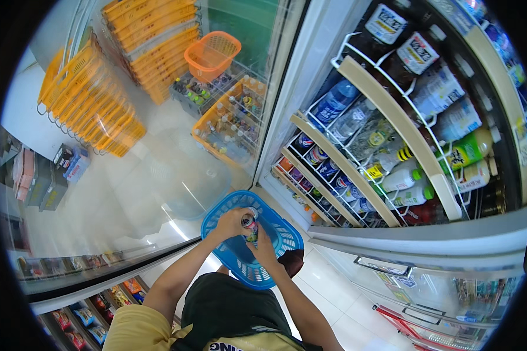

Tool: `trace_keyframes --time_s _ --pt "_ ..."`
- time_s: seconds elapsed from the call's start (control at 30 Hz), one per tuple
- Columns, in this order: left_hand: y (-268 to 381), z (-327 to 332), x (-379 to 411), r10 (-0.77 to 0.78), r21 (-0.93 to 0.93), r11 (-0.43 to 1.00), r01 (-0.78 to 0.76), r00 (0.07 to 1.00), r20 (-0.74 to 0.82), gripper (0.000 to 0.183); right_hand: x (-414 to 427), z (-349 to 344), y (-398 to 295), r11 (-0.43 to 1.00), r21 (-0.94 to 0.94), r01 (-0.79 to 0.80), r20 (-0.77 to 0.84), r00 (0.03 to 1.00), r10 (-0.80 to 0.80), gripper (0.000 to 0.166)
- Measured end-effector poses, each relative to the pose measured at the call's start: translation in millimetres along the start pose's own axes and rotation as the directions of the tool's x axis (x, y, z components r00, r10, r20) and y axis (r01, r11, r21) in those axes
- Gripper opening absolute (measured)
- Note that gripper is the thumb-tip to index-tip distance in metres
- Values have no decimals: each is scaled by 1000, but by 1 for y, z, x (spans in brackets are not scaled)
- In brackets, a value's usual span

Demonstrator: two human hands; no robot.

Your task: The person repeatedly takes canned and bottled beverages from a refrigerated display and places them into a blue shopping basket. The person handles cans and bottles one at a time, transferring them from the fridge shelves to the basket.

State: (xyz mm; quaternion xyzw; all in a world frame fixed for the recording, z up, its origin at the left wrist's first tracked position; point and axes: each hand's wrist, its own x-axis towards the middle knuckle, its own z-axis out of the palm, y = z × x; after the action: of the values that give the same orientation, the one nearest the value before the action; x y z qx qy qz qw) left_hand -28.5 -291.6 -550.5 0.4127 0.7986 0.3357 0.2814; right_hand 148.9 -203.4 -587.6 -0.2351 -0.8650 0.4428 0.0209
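Note:
Below me a blue plastic basket stands near the foot of an upright drinks cooler. Over the basket, my left hand grips a drink can near its top. My right hand closes on the lower side of the same can, which has a multicoloured body. Something silvery shows just beyond the can's top, too small to tell. A dark cloth-like item hangs at the basket's right rim beside my right wrist. Much of the basket's inside is hidden by my hands.
Cooler shelves with white wire dividers hold bottles and cans. A glass door spans the left; through or in it appear stacked yellow baskets, an orange basket and a bottle crate. Packaged snacks lie lower left; a red cart lower right.

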Motion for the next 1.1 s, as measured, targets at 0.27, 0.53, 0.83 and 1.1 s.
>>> trace_keyframes --time_s 0.27,0.53,0.83,1.1 --pt "127 -58 19 126 -354 929 -112 992 14 52 -31 -103 -48 974 222 -52 -116 990 79 95" --pt "247 -102 31 383 -495 771 -400 913 -141 61 -37 -204 -134 917 357 181 -452 892 0 75" --pt "354 -123 22 742 -325 494 -806 586 -326 64 -39 -350 -227 845 177 505 -783 592 -190 61" --pt "473 -166 52 808 -90 248 -965 257 -530 76 -33 -463 -306 812 -203 548 -872 276 -405 57"
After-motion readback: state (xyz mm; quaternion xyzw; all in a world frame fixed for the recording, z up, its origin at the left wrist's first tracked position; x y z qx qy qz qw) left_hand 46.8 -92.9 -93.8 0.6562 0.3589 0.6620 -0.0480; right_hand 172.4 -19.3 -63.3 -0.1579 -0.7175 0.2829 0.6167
